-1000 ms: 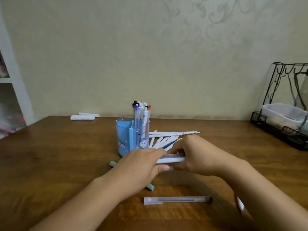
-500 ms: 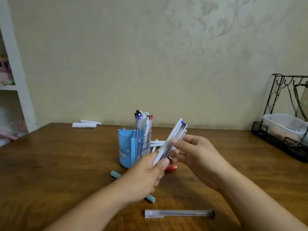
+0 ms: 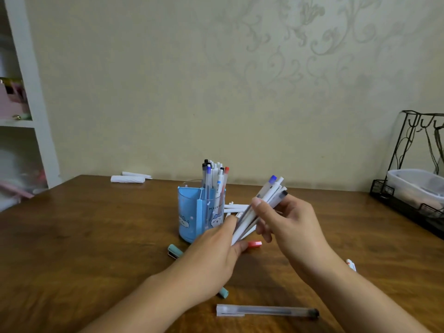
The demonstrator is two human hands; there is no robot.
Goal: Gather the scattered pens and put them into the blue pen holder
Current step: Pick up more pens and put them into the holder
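Head view: both hands [image 3: 252, 239] grip tilted pen bundle [image 3: 260, 207].

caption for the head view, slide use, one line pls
Both hands hold a bundle of pens beside the blue pen holder; more lie loose.

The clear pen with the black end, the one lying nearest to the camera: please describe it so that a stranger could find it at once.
On the wooden table, look in front of the blue pen holder, past both hands toward the near edge. There the clear pen lies flat and alone, crosswise, with its black end pointing right. Unlike the white pens, it is see-through, and no hand touches it.
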